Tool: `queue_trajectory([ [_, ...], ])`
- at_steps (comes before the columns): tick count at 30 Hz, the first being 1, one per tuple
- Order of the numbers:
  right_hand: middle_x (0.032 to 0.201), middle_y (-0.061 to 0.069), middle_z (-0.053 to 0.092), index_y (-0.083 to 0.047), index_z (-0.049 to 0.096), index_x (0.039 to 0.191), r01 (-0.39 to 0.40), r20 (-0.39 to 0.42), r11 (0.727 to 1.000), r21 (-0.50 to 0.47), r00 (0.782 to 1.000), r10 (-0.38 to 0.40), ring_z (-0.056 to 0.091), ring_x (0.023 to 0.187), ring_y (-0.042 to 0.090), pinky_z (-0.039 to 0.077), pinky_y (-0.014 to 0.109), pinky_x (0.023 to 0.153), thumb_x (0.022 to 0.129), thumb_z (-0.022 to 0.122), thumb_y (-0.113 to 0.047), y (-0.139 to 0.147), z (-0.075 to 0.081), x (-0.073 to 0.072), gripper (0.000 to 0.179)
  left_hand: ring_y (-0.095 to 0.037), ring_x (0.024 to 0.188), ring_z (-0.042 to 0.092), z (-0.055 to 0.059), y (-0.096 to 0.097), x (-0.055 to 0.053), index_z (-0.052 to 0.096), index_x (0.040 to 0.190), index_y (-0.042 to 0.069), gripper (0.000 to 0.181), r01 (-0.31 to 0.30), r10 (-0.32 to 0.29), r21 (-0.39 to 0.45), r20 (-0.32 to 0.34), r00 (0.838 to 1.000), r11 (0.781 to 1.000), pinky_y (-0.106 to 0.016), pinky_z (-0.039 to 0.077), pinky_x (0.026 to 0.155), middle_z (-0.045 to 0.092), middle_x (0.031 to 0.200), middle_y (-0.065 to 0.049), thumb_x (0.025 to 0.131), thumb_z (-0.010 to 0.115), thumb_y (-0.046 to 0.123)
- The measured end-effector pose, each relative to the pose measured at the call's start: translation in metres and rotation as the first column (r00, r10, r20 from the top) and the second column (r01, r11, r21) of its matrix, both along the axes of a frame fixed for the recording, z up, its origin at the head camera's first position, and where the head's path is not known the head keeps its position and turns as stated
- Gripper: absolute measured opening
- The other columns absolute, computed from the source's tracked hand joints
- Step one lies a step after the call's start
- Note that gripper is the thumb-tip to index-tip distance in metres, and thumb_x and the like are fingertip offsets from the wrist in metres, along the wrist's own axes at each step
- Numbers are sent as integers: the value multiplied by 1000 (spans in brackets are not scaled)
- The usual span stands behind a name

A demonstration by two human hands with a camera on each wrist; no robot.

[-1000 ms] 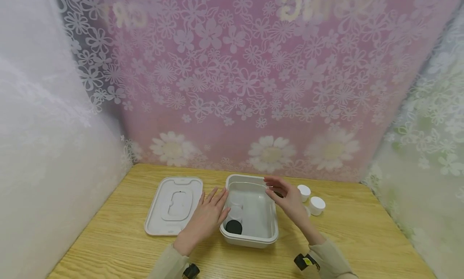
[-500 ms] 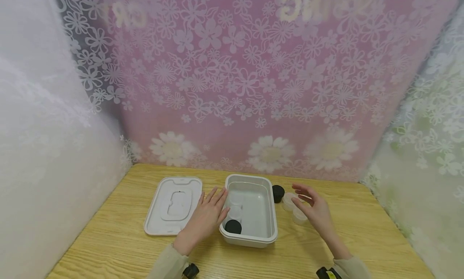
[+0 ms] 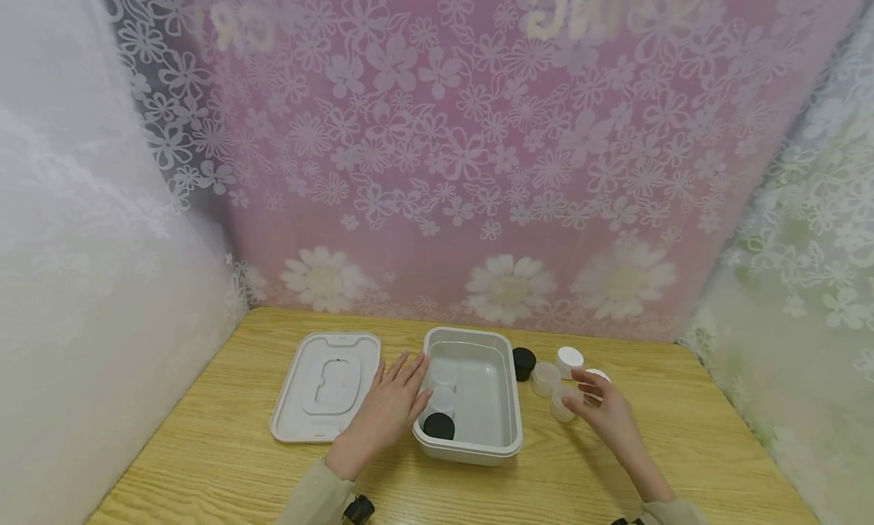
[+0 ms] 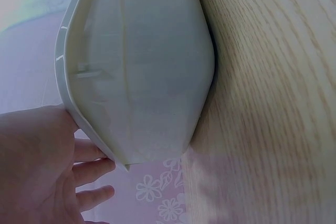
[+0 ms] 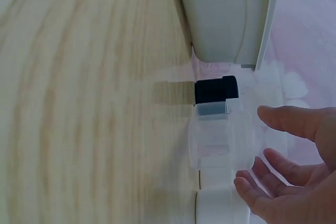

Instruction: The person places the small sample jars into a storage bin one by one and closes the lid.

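Observation:
My left hand rests with outstretched fingers on the left rim of a white plastic bin. Inside, along that side, stand a black-lidded jar and clear jars. Right of the bin, my right hand hovers around a clear round jar, thumb on one side and fingers on the other. In the right wrist view the fingertips come right at the lid of the clear jar, while the thumb stands apart from it.
Beside the bin stand a black jar, another clear jar and a white jar. A second white jar is partly hidden behind the right hand. The bin's white lid lies on the wooden table at left.
My right hand has moved from the bin's right rim rightward and then down to the nearer clear jar, uncovering the black jar. The left hand has stayed in place.

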State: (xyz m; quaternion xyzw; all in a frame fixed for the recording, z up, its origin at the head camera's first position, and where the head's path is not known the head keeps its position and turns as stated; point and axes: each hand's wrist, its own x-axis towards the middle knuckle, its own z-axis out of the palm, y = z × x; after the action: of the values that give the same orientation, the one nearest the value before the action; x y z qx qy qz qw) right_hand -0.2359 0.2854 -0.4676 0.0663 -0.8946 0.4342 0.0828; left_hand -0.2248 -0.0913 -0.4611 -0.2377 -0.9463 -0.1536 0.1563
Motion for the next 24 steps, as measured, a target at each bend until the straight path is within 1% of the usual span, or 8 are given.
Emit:
queue_trajectory([
  [6,136,33,55,10,51,139,11,95,999,42,995,-15,58,122,47,53,47,97,89,80,-16,1,-8,-4,63,-36,148,35,-1,0,0,43,154,5,55,-4,4,-3,3,1000,1000,-65,24,117,45,156,-12,107,50,33],
  [12,128,34,59,11,52,138,33,110,998,53,993,-39,63,113,45,57,42,88,87,81,-13,2,-10,-5,63,-37,147,36,0,0,0,44,154,4,55,-3,3,-8,-1,1000,1000,-66,25,116,46,156,-12,107,50,34],
  [17,127,34,59,10,53,137,50,113,998,50,992,-55,64,111,45,59,39,84,88,81,-14,3,-3,-3,62,-34,148,34,0,0,0,42,155,6,56,-6,7,-14,14,1000,1000,-65,24,117,44,157,-11,108,49,36],
  [24,134,33,56,7,53,139,35,91,998,57,995,-40,63,115,47,59,41,85,89,80,-20,0,11,2,63,-36,147,36,0,0,1,44,153,4,55,-3,3,-5,1,1000,1000,-66,25,116,45,156,-12,107,51,33],
])
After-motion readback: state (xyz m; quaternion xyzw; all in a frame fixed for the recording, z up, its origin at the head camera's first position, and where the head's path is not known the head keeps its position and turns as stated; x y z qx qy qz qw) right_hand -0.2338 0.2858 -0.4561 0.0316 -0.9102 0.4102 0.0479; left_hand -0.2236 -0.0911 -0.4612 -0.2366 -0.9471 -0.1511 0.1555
